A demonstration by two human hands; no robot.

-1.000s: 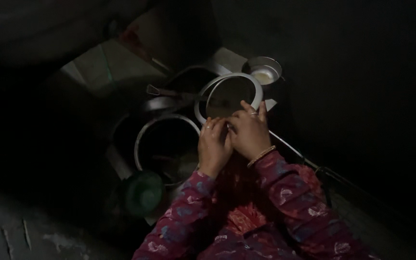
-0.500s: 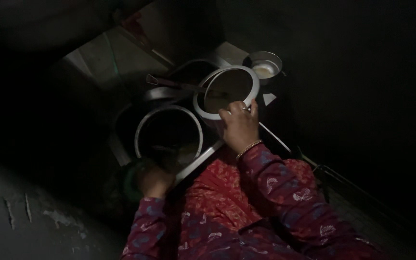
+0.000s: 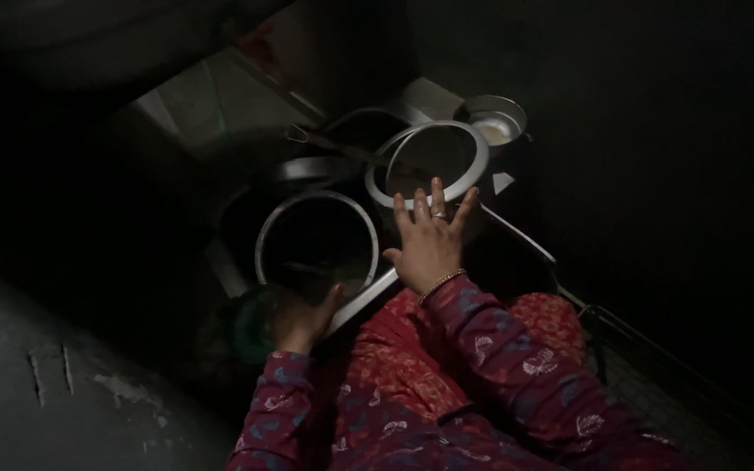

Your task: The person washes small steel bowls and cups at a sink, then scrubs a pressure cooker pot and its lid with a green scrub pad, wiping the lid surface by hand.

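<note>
Dimly lit scene; right hand [image 3: 429, 240] spread wide, fingers fanned, fingertips resting against the near rim of a round steel pot [image 3: 429, 161] toward 12 o'clock; a ring and a bangle show on that hand. Left hand [image 3: 300, 316] at 7 o'clock, fingers curled loosely near the lower rim of a larger steel pot [image 3: 316, 240]; whether it grips anything I cannot tell; a green round object [image 3: 250, 324] lies just beside it at 9 o'clock. Counted: two open pots side by side, nearly touching; one small steel bowl [image 3: 495, 118] at 1 o'clock with something pale inside; one long-handled utensil [image 3: 325, 144] lying across dark vessels behind.
</note>
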